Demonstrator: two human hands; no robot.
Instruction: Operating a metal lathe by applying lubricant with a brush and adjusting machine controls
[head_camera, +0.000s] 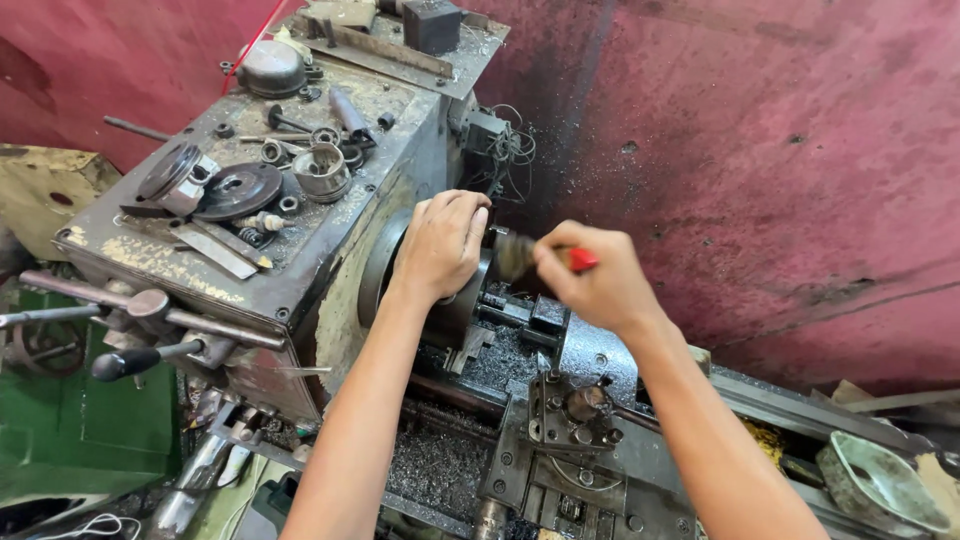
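Brushing at the lathe chuck (455, 300): the right hand (600, 285) is closed around a red-handled brush (520, 255), its dark, blurred bristles just right of the chuck, at the face where the workpiece would sit; the left hand (440, 245) lies cupped over the top of the chuck, fingers curled down on its rim, holding nothing loose. To do this well, I judge the left hand should turn the chuck slowly by the rim only while the bristles work into the jaws, with short strokes sweeping chips away from the chuck and down toward the bed, fingertips kept off the jaw slots. Edges: the tool post (585, 410) stands just below and right of the chuck, its corners close under the right wrist; the headstock (300, 230) rises directly left of the chuck, its top strewn with loose gears and rings that a lifted elbow could knock. Swarf (440, 465) lies thick below the chuck. Open room is mainly above and to the right of the chuck, toward the red wall (760, 160); a grey bowl (880, 485) sits well right of the chuck, out of the way.
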